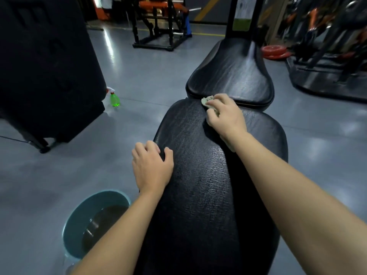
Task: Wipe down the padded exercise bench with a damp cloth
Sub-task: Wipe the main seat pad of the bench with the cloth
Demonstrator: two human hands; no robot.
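Observation:
The black padded bench (pixel 200 175) runs away from me, its long back pad nearest and a separate seat pad (pixel 232 76) beyond it. My right hand (pixel 226 116) presses a pale crumpled cloth (pixel 206 102) onto the far end of the long pad, close to the gap between the pads. Most of the cloth is hidden under my fingers. My left hand (pixel 153 165) rests on the pad's left edge, fingers curled over the side and thumb on top.
A teal basin of dark water (pixel 95 221) stands on the grey floor left of the bench. A green spray bottle (pixel 114 99) stands beside a big black machine (pixel 43 66). Racks, red weight plates (pixel 275 52) and other gym equipment fill the back and right.

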